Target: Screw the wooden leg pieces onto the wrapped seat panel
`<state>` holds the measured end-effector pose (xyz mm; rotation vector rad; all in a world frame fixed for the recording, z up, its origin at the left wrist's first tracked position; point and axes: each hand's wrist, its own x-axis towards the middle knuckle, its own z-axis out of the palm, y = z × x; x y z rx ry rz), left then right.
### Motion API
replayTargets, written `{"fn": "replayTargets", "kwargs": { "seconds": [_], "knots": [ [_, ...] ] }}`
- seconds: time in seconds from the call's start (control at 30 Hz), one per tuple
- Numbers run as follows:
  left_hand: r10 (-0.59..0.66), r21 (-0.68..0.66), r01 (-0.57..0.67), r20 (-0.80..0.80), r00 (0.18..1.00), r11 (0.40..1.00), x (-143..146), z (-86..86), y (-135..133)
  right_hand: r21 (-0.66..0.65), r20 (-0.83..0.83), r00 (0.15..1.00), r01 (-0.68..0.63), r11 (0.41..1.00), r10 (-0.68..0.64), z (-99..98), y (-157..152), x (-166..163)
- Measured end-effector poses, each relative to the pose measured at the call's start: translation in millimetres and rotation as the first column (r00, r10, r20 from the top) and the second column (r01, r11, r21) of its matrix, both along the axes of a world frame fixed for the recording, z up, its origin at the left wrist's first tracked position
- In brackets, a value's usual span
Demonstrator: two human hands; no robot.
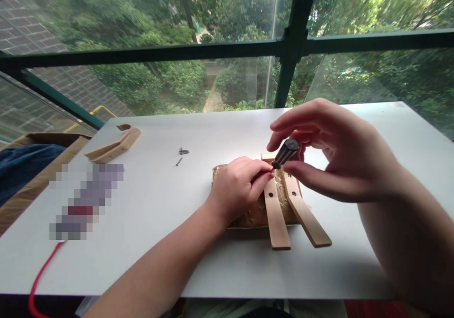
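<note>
Two hands meet near the middle of the white surface [159, 204]. The right hand [333, 147] closes its fingertips round a dark screwdriver [285, 151], tilted so its tip meets the wooden slats [276, 218]. The left hand [236, 185] rests on the board [248, 219] beneath, fingers pinched at the tip, apparently steadying it. Spare screws [183, 151] lie well behind.
</note>
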<state>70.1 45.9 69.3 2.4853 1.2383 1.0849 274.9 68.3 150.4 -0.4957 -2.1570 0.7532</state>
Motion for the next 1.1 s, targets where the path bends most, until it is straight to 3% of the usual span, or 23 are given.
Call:
{"fn": "replayTargets", "kwargs": {
  "seconds": [0.2,0.63,0.83,0.97,1.1],
  "knots": [
    [-0.009,-0.002,0.009,0.002,1.000,1.000,0.5,1.1,-0.8,0.139,0.133,0.991,-0.041,0.989,0.023,10.8,-1.1,4.7],
    [-0.026,0.027,0.026,-0.021,0.999,0.999,-0.4,-1.1,-3.9,0.162,0.072,0.971,0.213,0.964,-0.227,2.8,2.6,0.7],
    [0.014,0.017,-0.014,0.003,1.000,1.000,-1.0,-3.2,-3.0,0.194,0.084,0.956,0.262,0.945,-0.282,0.9,2.4,-1.9],
    [0.017,0.025,-0.018,0.027,0.999,1.000,-2.2,-4.8,-2.5,0.224,0.117,0.964,0.210,0.952,-0.240,-1.3,4.2,-3.7],
    [0.011,-0.014,-0.011,0.048,0.999,1.000,-2.0,-3.8,-2.7,0.133,0.152,0.986,0.044,0.990,-0.064,-0.5,2.0,-3.8]
  ]
}}
